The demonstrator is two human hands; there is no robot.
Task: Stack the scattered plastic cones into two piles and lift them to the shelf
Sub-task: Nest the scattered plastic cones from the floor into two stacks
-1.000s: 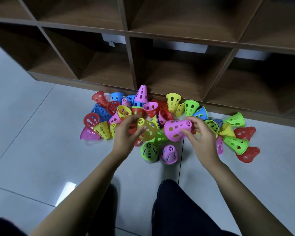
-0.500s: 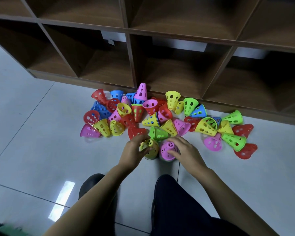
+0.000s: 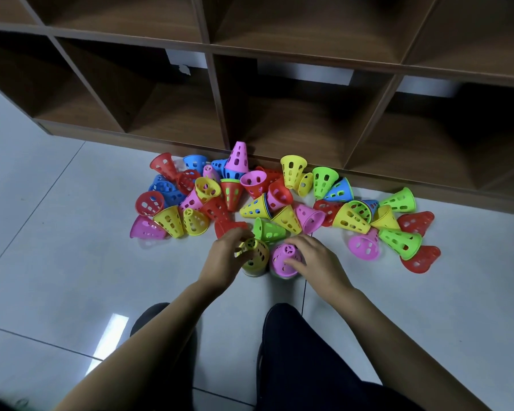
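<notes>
Two piles stand upright on the floor (image 3: 57, 262), side by side and just apart, directly ahead of the person: the yellow pile (image 3: 254, 258) on the left, the pink pile (image 3: 285, 261) on the right. The left hand (image 3: 221, 259) grasps the top cone of the yellow pile, fingers (image 3: 239, 234) curled round its narrow end. The right hand (image 3: 319, 264) grasps the pink pile likewise, fingers (image 3: 296, 241) curled over its far side.

Step in hand, as judged: seating a cone on each pile. The task appears to be at an early stage. Most loose cones (image 3: 350, 218) lie tipped and tangled between the piles and the shelf (image 3: 279, 51), whose visible compartments hold none.

Next move: release both piles, take one loose cone per hand, turn it narrow end up, align it over a pile and press down until nested. A green cone (image 3: 269, 229) lies nearest
</notes>
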